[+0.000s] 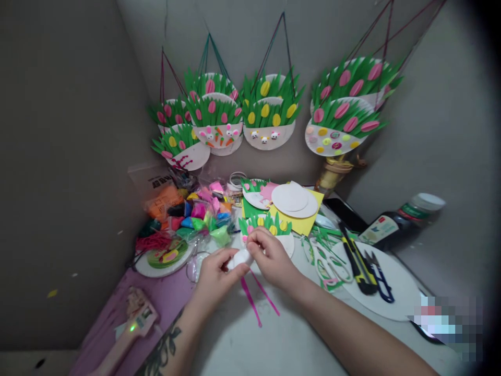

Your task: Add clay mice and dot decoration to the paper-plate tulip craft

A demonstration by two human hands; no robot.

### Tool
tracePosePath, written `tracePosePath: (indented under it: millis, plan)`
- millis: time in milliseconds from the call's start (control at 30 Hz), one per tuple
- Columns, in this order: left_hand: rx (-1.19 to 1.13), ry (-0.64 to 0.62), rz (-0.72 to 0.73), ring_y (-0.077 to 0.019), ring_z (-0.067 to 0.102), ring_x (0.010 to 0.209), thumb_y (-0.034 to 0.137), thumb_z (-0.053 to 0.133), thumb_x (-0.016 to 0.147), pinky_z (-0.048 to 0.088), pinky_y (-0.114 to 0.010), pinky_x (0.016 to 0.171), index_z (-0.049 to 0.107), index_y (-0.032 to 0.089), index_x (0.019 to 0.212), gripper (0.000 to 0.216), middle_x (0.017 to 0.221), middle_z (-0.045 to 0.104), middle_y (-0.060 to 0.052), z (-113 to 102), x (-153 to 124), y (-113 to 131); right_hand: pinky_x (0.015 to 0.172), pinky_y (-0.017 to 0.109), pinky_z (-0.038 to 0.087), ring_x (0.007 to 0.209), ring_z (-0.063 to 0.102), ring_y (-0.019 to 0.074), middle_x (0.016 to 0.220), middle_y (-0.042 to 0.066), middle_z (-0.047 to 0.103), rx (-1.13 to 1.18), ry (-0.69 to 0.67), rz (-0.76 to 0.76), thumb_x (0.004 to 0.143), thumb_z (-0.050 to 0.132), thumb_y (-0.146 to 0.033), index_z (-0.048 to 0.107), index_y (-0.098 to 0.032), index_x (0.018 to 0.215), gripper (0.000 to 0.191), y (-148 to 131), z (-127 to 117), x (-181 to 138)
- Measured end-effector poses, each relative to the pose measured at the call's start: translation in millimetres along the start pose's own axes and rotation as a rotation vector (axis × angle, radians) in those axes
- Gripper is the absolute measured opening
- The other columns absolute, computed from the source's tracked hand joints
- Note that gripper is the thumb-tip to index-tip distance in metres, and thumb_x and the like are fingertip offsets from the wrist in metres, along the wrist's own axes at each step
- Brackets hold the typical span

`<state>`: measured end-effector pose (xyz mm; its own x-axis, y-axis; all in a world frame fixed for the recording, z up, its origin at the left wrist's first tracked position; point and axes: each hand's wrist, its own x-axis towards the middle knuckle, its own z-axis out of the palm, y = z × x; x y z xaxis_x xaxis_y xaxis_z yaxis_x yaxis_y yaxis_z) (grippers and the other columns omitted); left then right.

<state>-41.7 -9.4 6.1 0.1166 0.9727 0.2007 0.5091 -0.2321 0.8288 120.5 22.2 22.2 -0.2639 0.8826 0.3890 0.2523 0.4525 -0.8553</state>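
Together, left hand (217,272) and right hand (274,258) pinch a white lump (241,257) between their fingers (260,238), near 2 pink strips (251,302).

Dim light fell across plain grey walls (70,130), which met in corners behind the pale table (242,355).

Held a white lump (240,257) between left hand (218,270) and right hand (273,257), with pink strips (251,303) below the fingers (238,272), decorated plate (287,246) beyond.
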Motion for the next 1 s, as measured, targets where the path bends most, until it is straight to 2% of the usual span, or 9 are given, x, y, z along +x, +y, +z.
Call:
tracePosePath:
  millis: [167, 300, 433, 633, 767, 900, 1000]
  plan:
    - [0.025, 0.011, 0.009, -0.0137, 0.051, 0.063, 0.040, 0.064, 0.078, 0.035, -0.023, 0.056, 0.071, 0.016, 0.084, 0.025, 0.072, 0.064, -0.002, 2.6, 0.4, -1.2, 0.069, 0.029, 0.040, 0.076, 0.050, 0.0164, 0.079, 0.001, 0.051, 0.009, 0.017, -0.021, 0.085, 0.049, -0.020, 0.052, -0.021, 0.073, 0.012, -1.0, 0.7, -0.3]
    - [0.032, -0.012, 0.041, -0.0142, 0.051, 0.064, 0.041, 0.064, 0.078, 0.036, -0.023, 0.058, 0.071, 0.017, 0.087, 0.027, 0.072, 0.064, -0.002, 5.1, 0.1, -4.7, 0.068, 0.029, 0.039, 0.075, 0.050, 0.0168, 0.075, 0.001, 0.050, -0.007, 0.019, -0.035, 0.086, 0.047, -0.021, 0.049, -0.021, 0.068, 0.018, -1.1, 0.5, 0.0]
    - [-0.002, 0.029, -0.005, -0.0137, 0.052, 0.063, 0.041, 0.063, 0.077, 0.036, -0.023, 0.056, 0.071, 0.016, 0.085, 0.027, 0.072, 0.064, -0.002, 3.9, 0.0, -4.7, 0.067, 0.028, 0.040, 0.075, 0.052, 0.0161, 0.077, 0.001, 0.052, 0.039, 0.029, 0.030, 0.085, 0.050, -0.021, 0.053, -0.020, 0.072, 0.013, 1.6, 0.2, 0.8]
    - [-0.032, 0.068, -0.031, -0.0132, 0.052, 0.062, 0.038, 0.065, 0.074, 0.037, -0.022, 0.056, 0.072, 0.017, 0.088, 0.026, 0.075, 0.067, -0.002, 2.0, -0.9, -1.3, 0.067, 0.028, 0.039, 0.072, 0.050, 0.0159, 0.075, 0.001, 0.051, -0.025, 0.054, 0.014, 0.087, 0.048, -0.020, 0.052, -0.020, 0.070, 0.017, 4.5, 0.6, 0.7]
    - [-0.070, 0.150, -0.077, -0.0131, 0.052, 0.059, 0.038, 0.064, 0.073, 0.038, -0.022, 0.054, 0.072, 0.016, 0.086, 0.027, 0.074, 0.067, -0.002, 1.9, -0.7, -0.2, 0.069, 0.029, 0.040, 0.076, 0.051, 0.0175, 0.077, 0.002, 0.053, -0.089, 0.047, -0.008, 0.087, 0.048, -0.020, 0.052, -0.021, 0.072, 0.016, 8.3, 2.3, 0.4]
    - [-0.089, 0.126, -0.067, -0.0132, 0.052, 0.060, 0.038, 0.064, 0.073, 0.038, -0.022, 0.055, 0.072, 0.016, 0.087, 0.028, 0.073, 0.067, -0.002, 2.0, -0.4, -0.9, 0.070, 0.031, 0.040, 0.078, 0.051, 0.0188, 0.078, 0.003, 0.052, -0.140, 0.074, -0.047, 0.088, 0.046, -0.021, 0.050, -0.021, 0.072, 0.016, 11.6, 3.1, 0.2]
    - [-0.139, 0.140, -0.124, -0.0134, 0.052, 0.061, 0.041, 0.062, 0.074, 0.039, -0.022, 0.055, 0.072, 0.015, 0.089, 0.032, 0.074, 0.067, -0.002, 1.1, -0.2, -3.0, 0.067, 0.029, 0.040, 0.074, 0.051, 0.0172, 0.077, 0.002, 0.053, -0.094, 0.056, -0.020, 0.089, 0.048, -0.024, 0.052, -0.021, 0.072, 0.017, 12.5, 2.1, 1.4]
